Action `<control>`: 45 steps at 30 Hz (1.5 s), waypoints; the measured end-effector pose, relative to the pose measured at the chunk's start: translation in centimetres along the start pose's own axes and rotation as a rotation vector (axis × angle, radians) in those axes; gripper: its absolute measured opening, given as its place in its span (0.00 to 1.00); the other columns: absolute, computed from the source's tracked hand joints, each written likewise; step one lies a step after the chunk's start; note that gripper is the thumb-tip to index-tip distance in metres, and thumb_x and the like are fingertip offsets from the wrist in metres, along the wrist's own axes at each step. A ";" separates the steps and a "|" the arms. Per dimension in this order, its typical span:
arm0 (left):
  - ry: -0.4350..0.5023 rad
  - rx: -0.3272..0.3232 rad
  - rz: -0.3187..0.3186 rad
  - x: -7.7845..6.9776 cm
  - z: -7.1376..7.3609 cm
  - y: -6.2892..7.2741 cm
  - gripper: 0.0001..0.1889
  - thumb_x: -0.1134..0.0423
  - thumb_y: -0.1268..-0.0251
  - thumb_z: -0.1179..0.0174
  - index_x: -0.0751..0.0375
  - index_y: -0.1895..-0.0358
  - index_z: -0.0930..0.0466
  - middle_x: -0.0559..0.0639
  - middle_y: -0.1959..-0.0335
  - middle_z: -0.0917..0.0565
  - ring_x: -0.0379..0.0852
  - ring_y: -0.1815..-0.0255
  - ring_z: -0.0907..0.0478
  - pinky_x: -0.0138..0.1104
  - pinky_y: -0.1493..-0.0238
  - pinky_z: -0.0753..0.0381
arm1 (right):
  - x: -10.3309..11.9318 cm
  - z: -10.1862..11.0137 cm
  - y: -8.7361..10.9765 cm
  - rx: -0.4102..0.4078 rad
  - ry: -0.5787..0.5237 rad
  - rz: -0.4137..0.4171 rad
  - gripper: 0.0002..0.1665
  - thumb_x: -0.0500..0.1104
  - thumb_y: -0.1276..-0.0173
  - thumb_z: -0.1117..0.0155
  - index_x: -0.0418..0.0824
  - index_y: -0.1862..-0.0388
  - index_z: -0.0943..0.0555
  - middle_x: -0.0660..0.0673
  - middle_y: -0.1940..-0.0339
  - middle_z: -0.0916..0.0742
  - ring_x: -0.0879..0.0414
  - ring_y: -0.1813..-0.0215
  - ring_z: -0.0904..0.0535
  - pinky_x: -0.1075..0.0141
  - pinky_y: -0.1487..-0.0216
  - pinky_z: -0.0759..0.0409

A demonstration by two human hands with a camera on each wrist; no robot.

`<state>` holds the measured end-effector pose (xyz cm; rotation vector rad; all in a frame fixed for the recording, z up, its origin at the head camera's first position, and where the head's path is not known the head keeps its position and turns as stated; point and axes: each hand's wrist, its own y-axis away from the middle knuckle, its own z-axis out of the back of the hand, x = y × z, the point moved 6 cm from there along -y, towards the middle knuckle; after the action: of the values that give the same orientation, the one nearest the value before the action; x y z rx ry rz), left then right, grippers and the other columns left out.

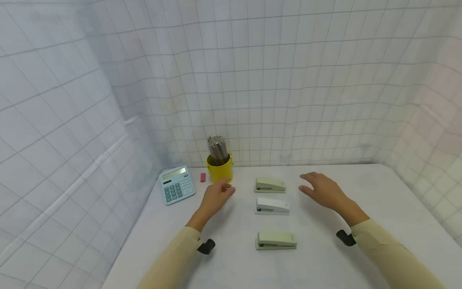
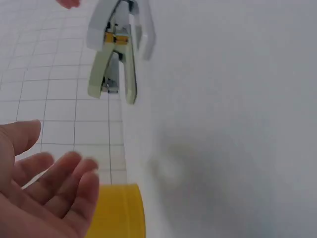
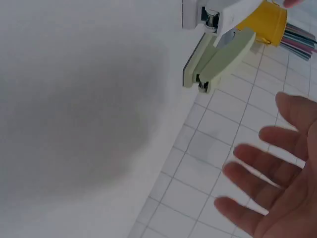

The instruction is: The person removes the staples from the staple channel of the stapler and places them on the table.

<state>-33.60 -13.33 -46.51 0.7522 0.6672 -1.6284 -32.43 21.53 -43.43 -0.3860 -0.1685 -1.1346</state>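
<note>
Three staplers lie in a column on the white table: a pale green one [image 1: 270, 185] at the back, a white one [image 1: 272, 206] in the middle and another pale green one [image 1: 276, 241] at the front. My left hand [image 1: 216, 197] hovers just in front of the yellow bucket [image 1: 220, 171], fingers loosely bent and holding nothing. To the right of the back stapler is my right hand [image 1: 323, 192], raised over the table with its fingers relaxed and apart. In the right wrist view, the back green stapler [image 3: 218, 62] appears beyond the empty palm.
Thin multicoloured sticks, pencils by their look [image 1: 218, 151], stand bunched in the bucket. A light blue calculator [image 1: 177, 185] lies at the left edge, with a small red block [image 1: 203, 177] between it and the bucket. Grid-patterned cloth walls [image 1: 274, 100] enclose the table.
</note>
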 end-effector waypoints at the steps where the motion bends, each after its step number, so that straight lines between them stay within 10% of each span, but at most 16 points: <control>1: 0.101 0.052 0.042 0.1 -0.8 -0.6 0.28 0.50 0.25 0.40 0.58 0.28 0.29 0.56 0.43 0.16 0.53 0.46 0.17 0.45 0.43 0.19 | 0.3 -0.4 -0.4 0.026 -0.042 0.017 0.27 0.51 0.24 0.38 0.35 0.35 0.21 0.33 0.39 0.17 0.34 0.36 0.22 0.38 0.39 0.26; 5: 0.351 0.205 0.184 0.3 -4.0 -3.0 0.25 0.52 0.27 0.38 0.61 0.32 0.24 0.54 0.50 0.14 0.48 0.56 0.15 0.38 0.51 0.16 | 1.3 -1.9 -2.6 0.090 -0.215 0.076 0.24 0.48 0.24 0.38 0.35 0.37 0.19 0.39 0.45 0.13 0.44 0.46 0.15 0.48 0.48 0.18; 14: 0.301 0.141 0.226 0.4 -6.5 -5.7 0.25 0.62 0.36 0.30 0.59 0.36 0.22 0.53 0.61 0.15 0.45 0.70 0.24 0.33 0.65 0.23 | 1.7 -3.8 -7.1 0.107 -0.426 -0.021 0.28 0.49 0.25 0.37 0.35 0.33 0.23 0.34 0.34 0.19 0.37 0.37 0.20 0.45 0.41 0.21; 29: 0.057 0.159 0.218 0.8 -9.5 -5.9 0.25 0.61 0.38 0.28 0.57 0.38 0.19 0.50 0.65 0.18 0.46 0.66 0.24 0.38 0.58 0.22 | 3.9 -6.7 -9.1 0.350 -0.320 0.008 0.39 0.51 0.31 0.30 0.36 0.26 0.30 0.34 0.29 0.23 0.37 0.30 0.27 0.41 0.34 0.28; 45: -0.118 0.086 0.060 -0.6 -8.2 -7.7 0.16 0.63 0.39 0.29 0.60 0.48 0.14 0.52 0.64 0.14 0.46 0.63 0.23 0.42 0.53 0.22 | 6.9 -8.3 -11.9 0.306 -0.207 0.143 0.27 0.47 0.31 0.31 0.35 0.38 0.19 0.41 0.44 0.13 0.48 0.44 0.19 0.49 0.40 0.23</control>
<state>-40.15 -5.28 -51.01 0.7253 0.4881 -1.6409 -40.84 8.16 -46.33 -0.2375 -0.4836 -0.9094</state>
